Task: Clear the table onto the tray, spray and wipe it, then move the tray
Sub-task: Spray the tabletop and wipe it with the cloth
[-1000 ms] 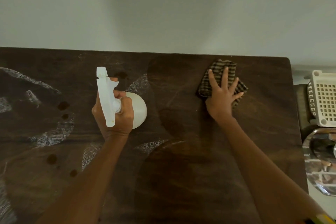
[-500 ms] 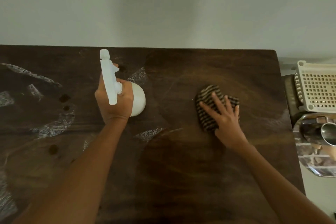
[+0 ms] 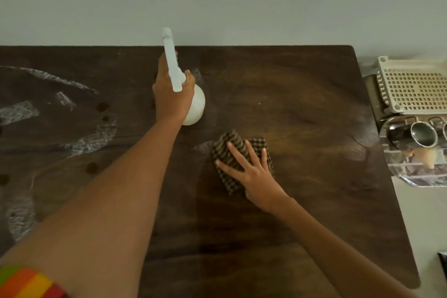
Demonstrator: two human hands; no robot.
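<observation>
Head view: left hand (image 3: 173, 101) grasping bottle (image 3: 194, 109) over the table (image 3: 302, 109), right hand (image 3: 256, 174) spread flat on cloth (image 3: 228, 150) nearby; tray (image 3: 408, 182) loaded beside right edge; hazard: a wide wipe could strike the bottle, or stray spray reach the tray.

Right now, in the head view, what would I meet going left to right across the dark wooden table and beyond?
Whitish smears → white plastic spray bottle → brown checked cloth → shiny metal tray holding steel cups.
</observation>
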